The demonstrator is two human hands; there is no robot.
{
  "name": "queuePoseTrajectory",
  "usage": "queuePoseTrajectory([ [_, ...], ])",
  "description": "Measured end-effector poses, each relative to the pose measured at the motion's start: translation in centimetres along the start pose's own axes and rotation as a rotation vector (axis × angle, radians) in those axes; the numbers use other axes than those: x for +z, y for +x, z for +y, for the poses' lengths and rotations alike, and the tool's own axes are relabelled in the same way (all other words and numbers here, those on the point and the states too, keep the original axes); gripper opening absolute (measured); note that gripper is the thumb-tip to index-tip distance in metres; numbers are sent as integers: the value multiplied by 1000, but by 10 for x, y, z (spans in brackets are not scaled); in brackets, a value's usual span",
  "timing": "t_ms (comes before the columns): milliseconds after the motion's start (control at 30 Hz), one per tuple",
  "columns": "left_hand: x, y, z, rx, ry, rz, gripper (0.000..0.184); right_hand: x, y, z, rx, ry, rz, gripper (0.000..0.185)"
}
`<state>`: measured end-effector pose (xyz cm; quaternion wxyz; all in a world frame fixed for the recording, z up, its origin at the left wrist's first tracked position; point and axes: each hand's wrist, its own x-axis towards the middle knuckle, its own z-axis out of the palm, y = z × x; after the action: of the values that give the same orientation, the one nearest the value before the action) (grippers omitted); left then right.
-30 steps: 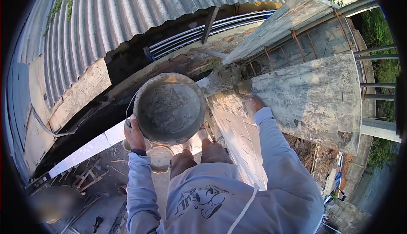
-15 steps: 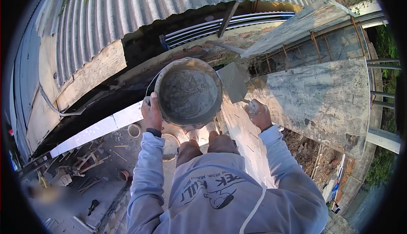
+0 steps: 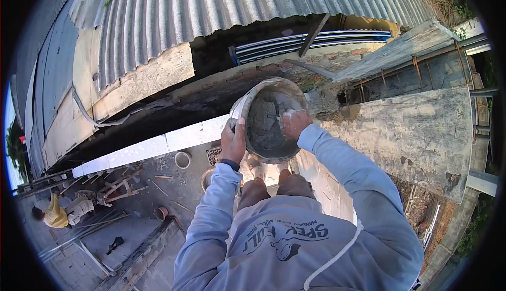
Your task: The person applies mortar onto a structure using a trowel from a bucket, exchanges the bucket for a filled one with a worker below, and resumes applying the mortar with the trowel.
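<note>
A round bucket (image 3: 247,101) of wet grey mortar (image 3: 265,139) is tilted in front of my body. My left hand (image 3: 233,142) grips its left rim. Inside the bucket mouth, my right hand (image 3: 294,123) is closed round the handle of a trowel (image 3: 271,111), whose blade lies in the mortar, partly coated and hard to make out. To the right stands a grey formwork panel (image 3: 406,138), and behind it another panel (image 3: 400,48) with rusty rebar (image 3: 417,71) between them.
A corrugated roof (image 3: 211,6) spans the top. A white ledge (image 3: 158,146) runs left of my feet. Far below at lower left, a person in yellow (image 3: 56,213) is bent near scrap wood (image 3: 120,188). A small bucket (image 3: 183,160) stands on the lower floor.
My right hand and the trowel have moved left from the panel's end into the bucket. The bucket is now more tilted, and the view has shifted.
</note>
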<state>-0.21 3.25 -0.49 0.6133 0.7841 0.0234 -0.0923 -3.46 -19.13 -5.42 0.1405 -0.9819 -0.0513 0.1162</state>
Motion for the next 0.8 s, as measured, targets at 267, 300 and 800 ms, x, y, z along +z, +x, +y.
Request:
queuePoseTrajectory([
  [267, -8, 11, -3, -57, -77, 58, 39, -9, -51, 8, -7, 24, 67, 45],
  [300, -11, 13, -3, -74, -57, 52, 37, -15, -54, 7, 20, 52, 48, 45],
  [800, -22, 14, -4, -77, -13, 92, 39, -9, -76, 3, 226, 185, -127, 45],
])
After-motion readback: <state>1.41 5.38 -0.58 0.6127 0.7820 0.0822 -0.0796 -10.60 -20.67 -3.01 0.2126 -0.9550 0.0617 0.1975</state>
